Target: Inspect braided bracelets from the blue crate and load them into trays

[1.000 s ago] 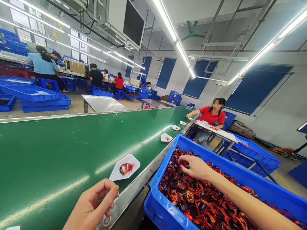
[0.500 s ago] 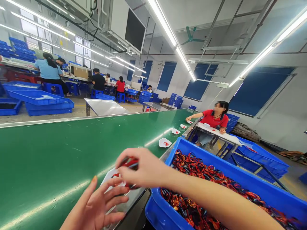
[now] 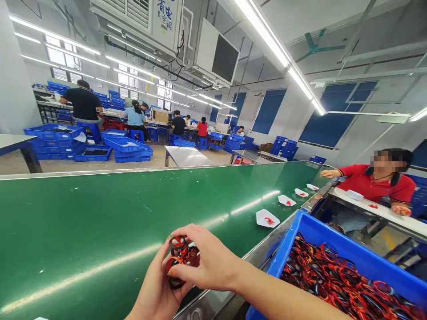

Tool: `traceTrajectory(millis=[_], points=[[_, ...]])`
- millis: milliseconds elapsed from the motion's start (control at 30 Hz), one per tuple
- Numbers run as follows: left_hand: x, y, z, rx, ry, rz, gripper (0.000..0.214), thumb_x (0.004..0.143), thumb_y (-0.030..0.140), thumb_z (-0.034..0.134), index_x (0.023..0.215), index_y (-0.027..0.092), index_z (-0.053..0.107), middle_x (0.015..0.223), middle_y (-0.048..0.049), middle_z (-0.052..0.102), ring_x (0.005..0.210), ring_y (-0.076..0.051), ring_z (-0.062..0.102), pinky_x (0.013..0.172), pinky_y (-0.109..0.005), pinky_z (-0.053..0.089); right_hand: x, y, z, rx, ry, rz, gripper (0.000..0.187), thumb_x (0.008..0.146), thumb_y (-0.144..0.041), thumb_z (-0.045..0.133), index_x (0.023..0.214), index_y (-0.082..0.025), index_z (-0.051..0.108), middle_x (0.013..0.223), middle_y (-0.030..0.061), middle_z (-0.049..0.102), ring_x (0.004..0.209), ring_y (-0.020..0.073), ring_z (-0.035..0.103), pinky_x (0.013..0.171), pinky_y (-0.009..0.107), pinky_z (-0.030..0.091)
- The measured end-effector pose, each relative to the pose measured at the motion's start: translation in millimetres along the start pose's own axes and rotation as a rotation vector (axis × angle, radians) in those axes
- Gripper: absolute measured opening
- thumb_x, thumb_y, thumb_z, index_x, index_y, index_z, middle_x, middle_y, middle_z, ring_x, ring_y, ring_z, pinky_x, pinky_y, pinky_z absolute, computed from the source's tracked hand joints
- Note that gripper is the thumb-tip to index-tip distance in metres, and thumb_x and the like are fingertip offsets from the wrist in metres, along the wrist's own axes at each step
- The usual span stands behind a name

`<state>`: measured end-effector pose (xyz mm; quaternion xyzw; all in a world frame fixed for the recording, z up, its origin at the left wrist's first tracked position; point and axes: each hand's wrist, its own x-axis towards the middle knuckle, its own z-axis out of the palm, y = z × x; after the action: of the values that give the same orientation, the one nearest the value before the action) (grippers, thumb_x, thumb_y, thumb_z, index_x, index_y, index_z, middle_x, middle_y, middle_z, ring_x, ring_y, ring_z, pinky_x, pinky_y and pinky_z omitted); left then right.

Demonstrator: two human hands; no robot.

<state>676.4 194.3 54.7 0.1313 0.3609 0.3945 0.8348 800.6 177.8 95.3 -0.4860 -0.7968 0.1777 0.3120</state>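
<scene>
Glossy green conveyor belt (image 3: pixel 100 209) (smooth, rubbery-looking), matt blue plastic crate (image 3: pixel 320 242).

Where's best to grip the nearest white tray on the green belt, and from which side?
Pinch the rim of the white tray at its corner nearest the blue crate, coming from above on the crate side. It lies flat and shallow on the green belt, and the red piece sits mid-tray, so that edge looks free.

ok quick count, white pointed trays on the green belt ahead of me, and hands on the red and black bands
white pointed trays on the green conveyor belt: 4
hands on the bunch of red-and-black bands, left hand and right hand: 2
total: 6
</scene>
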Motion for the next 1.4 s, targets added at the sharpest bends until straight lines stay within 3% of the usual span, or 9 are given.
traceTrajectory(millis=[167, 400, 533, 867, 1100, 1400], points=[[-11.0, 2.6, 7.6, 0.042, 0.041, 0.028, 0.027, 0.084, 0.036, 0.054, 0.091, 0.013, 0.067, 0.08, -0.0096, 0.07, 0.063, -0.017, 0.064, 0.055, -0.029, 0.056, 0.9, 0.5, -0.4, 0.1, 0.068, 0.074, 0.034, 0.073, -0.016, 0.061, 0.106, -0.025, 0.059, 0.102, -0.0006, 0.063, 0.095, 0.0158, 0.057, 0.088, 0.031, 0.044], [-7.2, 5.5, 0.8, 0.048, 0.018, 0.011, 0.032, 0.078, 0.038, 0.062, 0.102, 0.016, 0.064, 0.094, -0.0089, 0.069, 0.066, -0.018, 0.066, 0.051, -0.027, 0.055, 1.5, 5.5, 1.4, 0.18, 0.232, 0.071, 0.06, 0.067, -0.01, 0.062, 0.123, -0.025, 0.044, 0.105, 0.0009, 0.061, 0.098, 0.0159, 0.057, 0.093, 0.034, 0.042], [-7.6, 9.2, 0.2, 0.051, 0.025, 0.05, 0.036, 0.077, 0.031, 0.064, 0.11, 0.018, 0.06, 0.092, -0.0072, 0.069, 0.068, -0.018, 0.066, 0.05, -0.025, 0.054, 2.4, 6.1, 1.7, 0.179, 0.259, 0.028, 0.061, 0.068, -0.007, 0.06, 0.124, -0.025, 0.041, 0.103, 0.001, 0.062, 0.096, 0.0155, 0.057, 0.093, 0.035, 0.042], [-13.5, 4.1, 3.8, 0.071, 0.0, 0.065, 0.026, 0.079, 0.026, 0.061, 0.103, 0.016, 0.061, 0.09, -0.0076, 0.07, 0.065, -0.018, 0.066, 0.047, -0.026, 0.053, -1.2, -5.5, -1.0, 0.269, 0.214, 0.104, 0.051, 0.073, -0.016, 0.061, 0.12, -0.025, 0.044, 0.109, 0.0022, 0.058, 0.095, 0.0154, 0.06, 0.087, 0.033, 0.05], [-9.1, 7.8, 0.3, 0.095, 0.054, 0.12, 0.02, 0.078, 0.023, 0.062, 0.097, 0.017, 0.064, 0.081, -0.0052, 0.068, 0.064, -0.016, 0.064, 0.052, -0.027, 0.054, 0.3, 5.1, -0.4, 0.187, 0.34, 0.022, 0.048, 0.072, -0.011, 0.059, 0.117, -0.024, 0.045, 0.106, 0.003, 0.057, 0.086, 0.0136, 0.06, 0.084, 0.032, 0.05], [-4.7, 4.3, -8.0, 0.204, -0.049, 0.225, 0.031, 0.068, 0.035, 0.072, 0.094, 0.02, 0.066, 0.078, -0.0021, 0.064, 0.065, -0.014, 0.059, 0.055, -0.027, 0.054, -1.5, 10.2, 1.9, 0.079, 0.273, -0.077, 0.061, 0.069, 0.001, 0.05, 0.124, -0.026, 0.042, 0.108, 0.0018, 0.056, 0.092, 0.0144, 0.054, 0.085, 0.03, 0.046]])
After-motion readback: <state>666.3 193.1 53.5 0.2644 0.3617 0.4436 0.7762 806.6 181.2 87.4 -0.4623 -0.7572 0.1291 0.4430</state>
